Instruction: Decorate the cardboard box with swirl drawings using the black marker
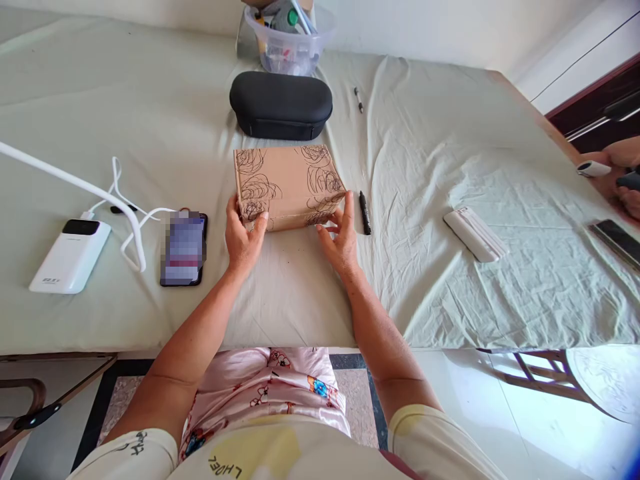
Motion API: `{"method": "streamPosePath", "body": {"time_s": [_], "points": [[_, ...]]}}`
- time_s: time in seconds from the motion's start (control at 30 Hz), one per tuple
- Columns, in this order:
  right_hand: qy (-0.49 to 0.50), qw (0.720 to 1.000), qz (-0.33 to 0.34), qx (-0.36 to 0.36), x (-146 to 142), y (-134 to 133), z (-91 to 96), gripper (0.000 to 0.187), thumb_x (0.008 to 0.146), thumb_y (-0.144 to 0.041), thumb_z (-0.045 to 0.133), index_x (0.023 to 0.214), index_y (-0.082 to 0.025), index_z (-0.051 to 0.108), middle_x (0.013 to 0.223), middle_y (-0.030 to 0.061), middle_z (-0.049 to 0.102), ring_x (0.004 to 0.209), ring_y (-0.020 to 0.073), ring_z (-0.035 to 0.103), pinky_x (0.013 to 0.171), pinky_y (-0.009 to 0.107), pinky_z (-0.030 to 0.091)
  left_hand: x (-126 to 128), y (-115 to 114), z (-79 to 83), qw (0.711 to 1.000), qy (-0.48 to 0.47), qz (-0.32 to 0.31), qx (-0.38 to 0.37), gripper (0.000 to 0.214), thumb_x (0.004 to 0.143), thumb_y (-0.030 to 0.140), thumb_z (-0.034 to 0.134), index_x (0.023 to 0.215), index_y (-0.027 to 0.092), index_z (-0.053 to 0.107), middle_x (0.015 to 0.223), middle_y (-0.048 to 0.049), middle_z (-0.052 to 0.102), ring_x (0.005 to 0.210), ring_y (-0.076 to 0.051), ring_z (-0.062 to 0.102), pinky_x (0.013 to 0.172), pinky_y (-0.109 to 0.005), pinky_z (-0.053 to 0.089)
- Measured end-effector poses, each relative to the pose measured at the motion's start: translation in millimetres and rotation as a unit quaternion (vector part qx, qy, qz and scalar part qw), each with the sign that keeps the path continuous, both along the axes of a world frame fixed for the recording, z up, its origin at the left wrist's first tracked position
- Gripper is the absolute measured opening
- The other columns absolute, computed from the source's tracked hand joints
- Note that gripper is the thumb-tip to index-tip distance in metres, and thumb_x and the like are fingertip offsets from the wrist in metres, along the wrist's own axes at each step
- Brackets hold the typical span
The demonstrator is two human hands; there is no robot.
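Observation:
A brown cardboard box with black scribbled swirls on its top and front lies in the middle of the cloth-covered table. My left hand grips its near left corner, thumb on the front face and fingers around the side. At the near right corner my right hand holds the box, with the index finger along the edge and the thumb near the bottom front. The box looks slightly tilted; whether it touches the cloth cannot be made out. Just right of my right hand lies a black marker.
Behind the box sit a black zip case and a clear plastic tub of odds and ends. A cabled white power bank and a phone lie left. Rightward are a pen, a pale rectangular object and another person's hand.

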State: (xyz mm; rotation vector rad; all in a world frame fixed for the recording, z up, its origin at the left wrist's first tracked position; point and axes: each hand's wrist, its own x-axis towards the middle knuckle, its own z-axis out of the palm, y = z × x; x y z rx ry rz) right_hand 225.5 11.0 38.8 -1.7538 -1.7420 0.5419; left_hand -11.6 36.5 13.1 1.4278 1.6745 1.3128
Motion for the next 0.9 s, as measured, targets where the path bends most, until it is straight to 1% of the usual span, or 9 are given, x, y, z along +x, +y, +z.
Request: {"method": "streamPosePath", "body": {"time_s": [0.13, 0.27, 0.4, 0.5, 0.63, 0.7, 0.8, 0.83, 0.9], "points": [[0.064, 0.992, -0.041, 0.105, 6, -2, 7.4, 0.093, 0.107, -0.057, 0.038, 0.179, -0.022, -0.008, 0.150, 0.0176, 0.067, 0.117, 0.0235, 0.072, 0.097, 0.042, 0.062, -3, -4, 20.0, 0.995, -0.035, 0.035, 0.081, 0.072, 0.100, 0.077, 0.054, 0.143, 0.020, 0.052, 0.129, -0.0136, 0.073, 0.111, -0.022, 0.074, 0.093, -0.032, 0.059], [0.031, 0.987, -0.070, 0.143, 5, -7, 16.4, 0.080, 0.109, -0.056, 0.023, 0.179, -0.024, 0.000, 0.162, 0.0200, 0.057, 0.140, 0.0299, 0.065, 0.103, 0.050, 0.061, -2, -6, 33.5, 0.985, -0.040, 0.037, 0.164, 0.063, 0.104, 0.077, 0.046, 0.137, 0.024, 0.056, 0.126, -0.0099, 0.070, 0.115, -0.022, 0.072, 0.102, -0.035, 0.057], [0.005, 0.994, -0.031, 0.107, 2, -10, 22.4, 0.070, 0.109, -0.058, 0.029, 0.172, -0.028, 0.036, 0.163, 0.0153, 0.057, 0.149, 0.0322, 0.058, 0.105, 0.052, 0.062, 0, -7, 32.5, 0.990, -0.008, 0.067, 0.126, 0.066, 0.104, 0.080, 0.041, 0.128, 0.022, 0.060, 0.123, -0.0106, 0.070, 0.111, -0.021, 0.070, 0.100, -0.035, 0.056], [-0.008, 0.996, -0.015, 0.088, 2, -10, 24.1, 0.067, 0.108, -0.055, 0.036, 0.168, -0.028, 0.042, 0.165, 0.0136, 0.056, 0.152, 0.0321, 0.055, 0.106, 0.053, 0.062, -3, -7, 26.1, 0.993, 0.004, 0.074, 0.091, 0.068, 0.104, 0.080, 0.039, 0.131, 0.021, 0.058, 0.124, -0.0118, 0.070, 0.109, -0.022, 0.070, 0.096, -0.035, 0.057], [-0.001, 0.995, -0.014, 0.097, 3, -8, 22.5, 0.066, 0.107, -0.053, 0.039, 0.168, -0.028, 0.040, 0.166, 0.0145, 0.055, 0.150, 0.0320, 0.058, 0.108, 0.053, 0.061, -2, 1, 18.5, 0.989, 0.072, 0.060, 0.118, 0.074, 0.103, 0.077, 0.042, 0.147, 0.018, 0.050, 0.144, -0.0192, 0.062, 0.135, -0.029, 0.063, 0.114, -0.045, 0.051], [-0.006, 0.994, -0.014, 0.112, 1, -8, 26.6, 0.068, 0.108, -0.056, 0.037, 0.170, -0.026, 0.036, 0.166, 0.0171, 0.054, 0.148, 0.0331, 0.059, 0.108, 0.054, 0.060, 2, 6, 22.4, 0.978, 0.118, 0.070, 0.156, 0.072, 0.104, 0.074, 0.042, 0.146, 0.017, 0.050, 0.146, -0.0200, 0.061, 0.142, -0.032, 0.059, 0.125, -0.050, 0.043], [-0.006, 0.987, -0.029, 0.155, -6, -10, 51.7, 0.072, 0.111, -0.060, 0.024, 0.174, -0.026, 0.024, 0.164, 0.0203, 0.053, 0.142, 0.0328, 0.065, 0.106, 0.055, 0.061, -7, -15, 55.7, 0.967, 0.112, 0.048, 0.224, 0.048, 0.107, 0.062, 0.044, 0.131, 0.024, 0.059, 0.127, -0.0124, 0.068, 0.126, -0.029, 0.067, 0.119, -0.052, 0.049], [-0.004, 0.984, -0.038, 0.176, -8, -13, 65.4, 0.074, 0.111, -0.062, 0.016, 0.176, -0.025, 0.019, 0.163, 0.0215, 0.053, 0.139, 0.0330, 0.067, 0.104, 0.054, 0.062, -18, -36, 76.3, 0.967, 0.085, 0.025, 0.240, 0.038, 0.108, 0.058, 0.046, 0.124, 0.028, 0.062, 0.118, -0.0089, 0.069, 0.119, -0.028, 0.069, 0.116, -0.054, 0.052], [0.017, 0.969, -0.068, 0.238, -6, -22, 95.7, 0.078, 0.110, -0.066, 0.004, 0.176, -0.027, 0.019, 0.157, 0.0204, 0.057, 0.132, 0.0325, 0.071, 0.098, 0.053, 0.064, -52, -97, 128.5, 0.981, 0.024, -0.008, 0.194, 0.040, 0.104, 0.067, 0.049, 0.120, 0.034, 0.065, 0.112, -0.0057, 0.069, 0.116, -0.030, 0.070, 0.113, -0.060, 0.054]]}}
